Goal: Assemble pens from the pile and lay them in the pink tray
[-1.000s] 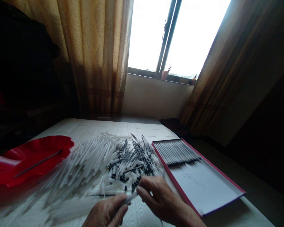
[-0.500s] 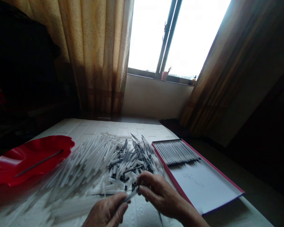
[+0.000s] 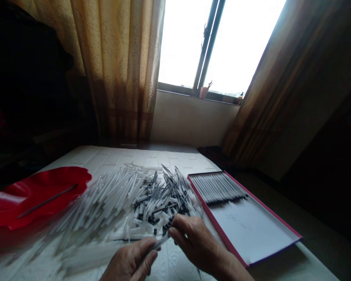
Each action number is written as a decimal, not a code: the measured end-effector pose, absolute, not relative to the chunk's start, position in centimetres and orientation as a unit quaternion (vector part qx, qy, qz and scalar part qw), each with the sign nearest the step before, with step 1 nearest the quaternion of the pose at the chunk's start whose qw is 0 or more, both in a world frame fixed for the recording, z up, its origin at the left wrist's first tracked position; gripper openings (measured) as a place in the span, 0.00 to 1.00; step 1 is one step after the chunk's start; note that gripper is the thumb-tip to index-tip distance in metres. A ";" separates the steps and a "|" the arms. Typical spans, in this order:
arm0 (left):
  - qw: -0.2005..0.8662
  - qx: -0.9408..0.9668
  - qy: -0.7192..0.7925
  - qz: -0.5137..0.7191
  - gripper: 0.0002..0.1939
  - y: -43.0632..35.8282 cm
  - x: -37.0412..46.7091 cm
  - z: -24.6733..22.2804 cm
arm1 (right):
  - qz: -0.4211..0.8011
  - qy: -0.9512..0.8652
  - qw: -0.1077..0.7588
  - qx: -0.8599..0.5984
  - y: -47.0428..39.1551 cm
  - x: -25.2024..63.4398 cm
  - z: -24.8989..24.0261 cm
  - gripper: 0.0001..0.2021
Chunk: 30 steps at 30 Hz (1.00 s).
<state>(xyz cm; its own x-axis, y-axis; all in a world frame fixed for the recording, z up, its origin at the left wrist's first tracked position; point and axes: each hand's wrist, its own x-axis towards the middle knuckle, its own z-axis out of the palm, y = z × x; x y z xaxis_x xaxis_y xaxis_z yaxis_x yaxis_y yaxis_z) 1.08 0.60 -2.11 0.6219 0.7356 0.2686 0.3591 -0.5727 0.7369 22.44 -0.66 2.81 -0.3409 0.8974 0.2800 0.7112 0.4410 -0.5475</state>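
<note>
My left hand (image 3: 130, 258) pinches a clear tube (image 3: 162, 242) between thumb and fingers, left of the open box (image 3: 260, 230). My right hand (image 3: 195, 239), looser half a second ago, now has its fingers pressed together on the tube's far end. So the tube remains outside the box, whose row of pens (image 3: 219, 188) is unchanged.

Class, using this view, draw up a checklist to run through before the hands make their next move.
1. Left hand grips a clear tube: ok.
2. Right hand is at the tube's other end: ok.
3. Right hand pinches a second part: cannot tell, too small and hidden.
4. Dark-ended pens lie side by side in the box: ok.
5. Loose tubes are neatly aligned: not ok, heaped.
</note>
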 end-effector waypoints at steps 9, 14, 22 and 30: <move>0.316 0.847 0.314 0.290 0.11 0.6 1.2 -1.9 | 0.199 -0.797 0.255 -0.509 -0.4 22.4 2.8 0.18; 0.328 0.845 0.327 0.268 0.12 0.4 1.0 -1.9 | 0.214 -0.792 0.254 -0.512 -0.6 23.0 3.0 0.14; 0.334 0.844 0.329 0.262 0.12 0.5 1.1 -1.9 | 0.209 -0.808 0.220 -0.505 -0.9 23.0 3.5 0.13; 0.340 0.840 0.330 0.265 0.12 0.4 1.0 -1.9 | 0.206 -0.813 0.221 -0.498 -0.9 22.9 3.6 0.15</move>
